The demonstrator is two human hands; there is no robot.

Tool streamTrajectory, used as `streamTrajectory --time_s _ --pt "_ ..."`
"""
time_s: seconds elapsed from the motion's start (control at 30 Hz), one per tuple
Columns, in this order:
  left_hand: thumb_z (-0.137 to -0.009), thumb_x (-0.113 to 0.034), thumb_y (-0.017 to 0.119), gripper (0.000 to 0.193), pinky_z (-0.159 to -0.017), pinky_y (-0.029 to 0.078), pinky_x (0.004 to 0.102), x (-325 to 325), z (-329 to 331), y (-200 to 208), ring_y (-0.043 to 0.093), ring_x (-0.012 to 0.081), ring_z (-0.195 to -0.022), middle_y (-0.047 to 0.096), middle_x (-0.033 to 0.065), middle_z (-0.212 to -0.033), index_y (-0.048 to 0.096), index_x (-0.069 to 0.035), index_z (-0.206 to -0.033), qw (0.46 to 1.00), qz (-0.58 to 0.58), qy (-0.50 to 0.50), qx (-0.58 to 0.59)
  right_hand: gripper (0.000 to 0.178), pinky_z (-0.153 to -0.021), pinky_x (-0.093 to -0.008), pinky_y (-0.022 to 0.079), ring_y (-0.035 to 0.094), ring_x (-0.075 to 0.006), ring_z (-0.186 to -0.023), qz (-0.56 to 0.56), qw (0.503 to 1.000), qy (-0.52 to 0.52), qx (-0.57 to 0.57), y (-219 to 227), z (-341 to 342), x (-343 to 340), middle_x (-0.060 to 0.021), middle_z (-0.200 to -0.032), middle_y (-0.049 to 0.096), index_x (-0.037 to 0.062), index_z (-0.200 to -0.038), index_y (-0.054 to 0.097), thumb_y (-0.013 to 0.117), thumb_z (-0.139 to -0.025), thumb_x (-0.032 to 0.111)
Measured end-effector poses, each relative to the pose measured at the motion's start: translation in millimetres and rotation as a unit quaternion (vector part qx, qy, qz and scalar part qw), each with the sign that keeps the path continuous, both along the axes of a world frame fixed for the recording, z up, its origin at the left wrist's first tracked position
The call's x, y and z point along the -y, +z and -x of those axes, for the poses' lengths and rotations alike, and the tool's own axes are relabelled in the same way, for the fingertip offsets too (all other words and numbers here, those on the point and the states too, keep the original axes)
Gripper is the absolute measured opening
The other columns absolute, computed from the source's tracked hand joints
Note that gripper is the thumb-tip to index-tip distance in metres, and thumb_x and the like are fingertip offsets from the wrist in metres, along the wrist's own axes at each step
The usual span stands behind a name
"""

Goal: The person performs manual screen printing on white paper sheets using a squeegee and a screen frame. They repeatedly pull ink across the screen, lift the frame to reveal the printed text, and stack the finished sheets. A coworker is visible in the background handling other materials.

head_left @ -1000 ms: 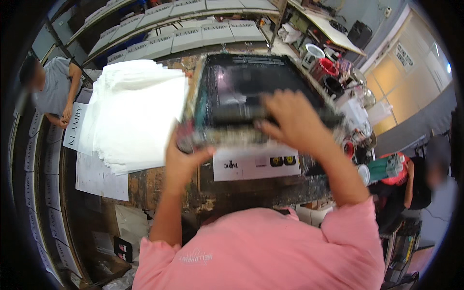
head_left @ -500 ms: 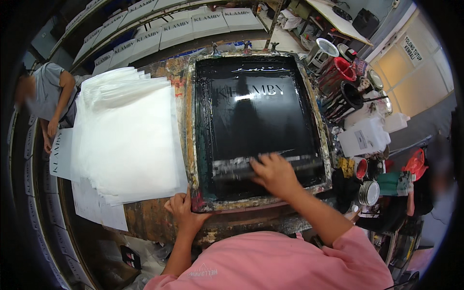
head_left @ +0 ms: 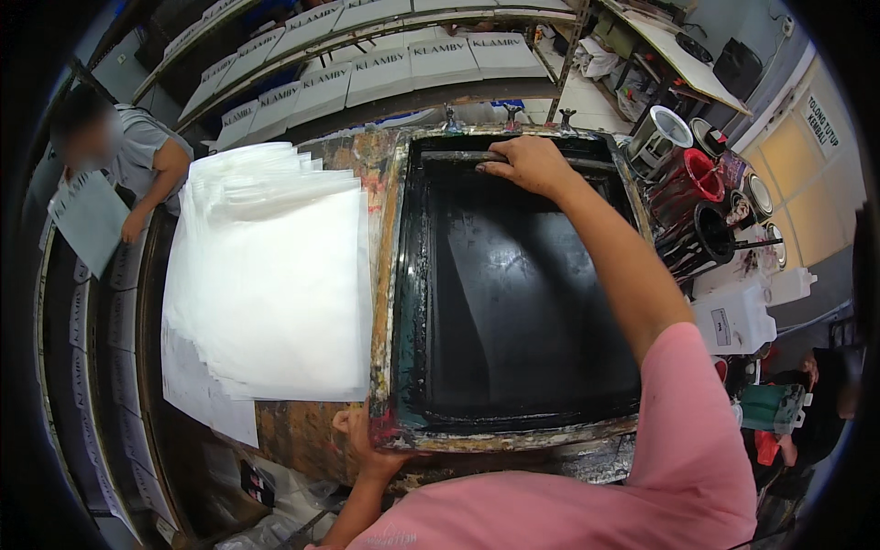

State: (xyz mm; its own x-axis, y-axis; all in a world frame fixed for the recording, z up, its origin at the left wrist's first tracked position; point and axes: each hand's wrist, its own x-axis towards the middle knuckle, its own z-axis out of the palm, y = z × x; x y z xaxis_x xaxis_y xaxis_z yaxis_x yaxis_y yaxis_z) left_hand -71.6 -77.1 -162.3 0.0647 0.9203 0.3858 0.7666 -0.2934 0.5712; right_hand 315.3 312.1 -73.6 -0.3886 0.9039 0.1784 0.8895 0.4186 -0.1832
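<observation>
A screen printing frame [head_left: 390, 275] with a worn, ink-stained wooden rim lies on the table in front of me. Its inner surface [head_left: 522, 339] is coated in glossy black ink. My right hand [head_left: 534, 165] is closed over the top of a long squeegee [head_left: 449, 158], which lies crosswise at the frame's far end. At the near left corner, my left hand [head_left: 368, 445] grips the rim, its fingers partly hidden. A tall, uneven stack of white translucent sheets [head_left: 275, 284] sits just left of the frame.
On the left a co-worker [head_left: 151, 151] holds a printed sheet [head_left: 90, 215] beside racks. Shelves of printed sheets [head_left: 380, 73] stand at the back. Ink buckets [head_left: 701, 174] and a white jug [head_left: 733, 321] crowd the right side. Another person [head_left: 807, 394] is at the far right.
My right hand has pushed the squeegee from the near part of the screen to its far end. My left hand stays at the corner. The co-worker has lifted a printed sheet away from the stack.
</observation>
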Motion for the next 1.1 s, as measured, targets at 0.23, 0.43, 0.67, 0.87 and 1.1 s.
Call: streamTrajectory --time_s 0.23,0.43,0.67,0.87,1.1 --pt "-0.059 -0.077 0.092 0.134 -0.102 0.037 0.0498 -1 3 -7 0.061 0.0298 -0.099 0.069 0.0119 -0.110 0.050 0.007 -0.155 0.999 -0.011 -0.041 -0.011 0.038 -0.079 -0.0507 0.057 0.068 -0.0340 -0.101 -0.120 0.992 -0.018 0.016 -49 12 86 -0.0095 -0.103 0.067 0.0163 -0.110 0.069 0.071 -0.096 0.051" --pt "-0.060 -0.083 0.087 0.132 -0.103 0.032 0.0475 -5 4 -11 0.058 0.0260 -0.089 0.065 0.0064 -0.094 0.053 0.005 -0.153 0.998 -0.053 -0.031 0.009 0.042 -0.073 -0.0484 0.058 0.068 -0.0335 -0.095 0.028 0.995 -0.046 0.084 18 56 293 -0.0100 -0.103 0.067 0.0129 -0.112 0.066 0.077 -0.091 0.047" --pt "-0.067 -0.052 0.100 0.118 -0.104 0.043 0.0444 -23 -24 56 0.061 0.0281 -0.098 0.067 0.0128 -0.116 0.049 0.005 -0.156 0.964 -0.086 -0.037 0.251 0.048 -0.082 -0.0507 0.057 0.063 -0.0367 -0.102 -0.067 0.997 -0.014 -0.018 99 60 381 -0.0157 -0.097 0.060 0.0026 -0.109 0.063 0.076 -0.090 0.045" --pt "-0.083 -0.041 0.095 0.108 -0.095 0.046 0.0320 -104 -61 155 0.057 0.0190 -0.118 0.058 0.0150 -0.144 0.039 0.005 -0.163 0.885 -0.154 -0.039 0.437 0.042 -0.095 -0.0531 0.044 0.062 -0.0354 -0.094 -0.250 0.962 -0.104 0.025 225 84 313 -0.0156 -0.092 0.064 0.0025 -0.097 0.066 0.069 -0.093 0.044" --pt "-0.102 -0.022 0.074 0.053 -0.084 0.053 0.0336 -276 -74 64 0.065 0.0218 -0.094 0.063 0.0138 -0.111 0.054 0.003 -0.144 0.921 -0.053 -0.079 0.378 0.033 -0.075 -0.0490 0.046 0.070 -0.0359 -0.082 -0.380 0.924 -0.027 0.028 270 69 251 -0.0137 -0.082 0.069 0.0071 -0.095 0.074 0.066 -0.098 0.038"
